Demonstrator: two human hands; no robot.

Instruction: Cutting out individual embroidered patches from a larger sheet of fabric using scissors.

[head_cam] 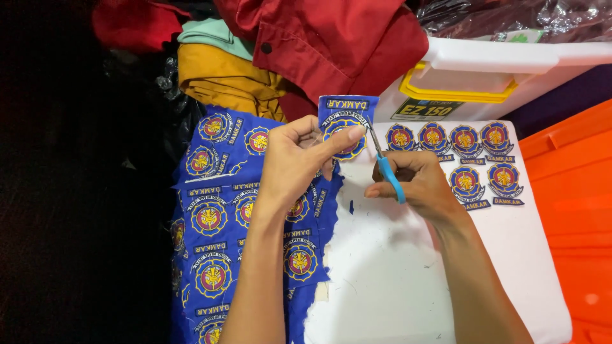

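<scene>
My left hand (294, 162) pinches a small piece of blue fabric with an embroidered round emblem patch (344, 121), holding it up above the white surface. My right hand (421, 185) grips scissors with blue handles (389, 178); the blades (373, 137) meet the right edge of the held patch. Under my left forearm lies a blue cloth sheet (217, 210) covered with several uncut round emblems. Several cut-out emblem patches (449, 139) lie in two rows on the white surface to the right of the scissors.
The white board (395, 274) serves as the work surface. Behind it stands a white plastic box with a yellow handle (472, 79). Red (331, 38) and mustard (223, 83) garments are piled at the back. An orange container (574, 204) borders the right side.
</scene>
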